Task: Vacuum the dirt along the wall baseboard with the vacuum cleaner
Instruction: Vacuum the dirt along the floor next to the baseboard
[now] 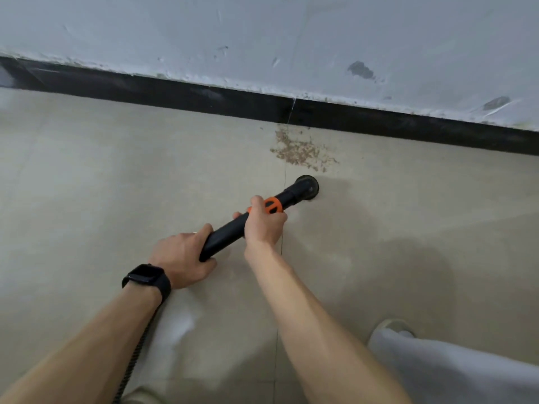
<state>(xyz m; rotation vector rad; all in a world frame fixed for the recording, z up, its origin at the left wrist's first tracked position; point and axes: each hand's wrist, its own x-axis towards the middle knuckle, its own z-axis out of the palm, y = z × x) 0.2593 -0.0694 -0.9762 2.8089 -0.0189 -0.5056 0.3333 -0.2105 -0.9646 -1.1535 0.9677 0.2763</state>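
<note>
Black baseboard (pixel 175 93), brown dirt (pixel 300 153) near vacuum cleaner (pixel 227 236), wristwatch (pixel 148 277)

The tube (pixel 224 237) has its rear end hidden in the left hand (pixel 182 258); the right hand (pixel 264 223) covers part of the collar (pixel 272 206); the hose (pixel 136 354) slips under the left forearm (pixel 87 345) and is cut by the bottom edge; the nozzle (pixel 306 186) mouth faces down, unseen; trousers (pixel 437 371) hide most of the shoe (pixel 390 325).

Beige tile floor (pixel 116 170) — dirt patch (pixel 300 151) beside baseboard (pixel 175 88)
</note>
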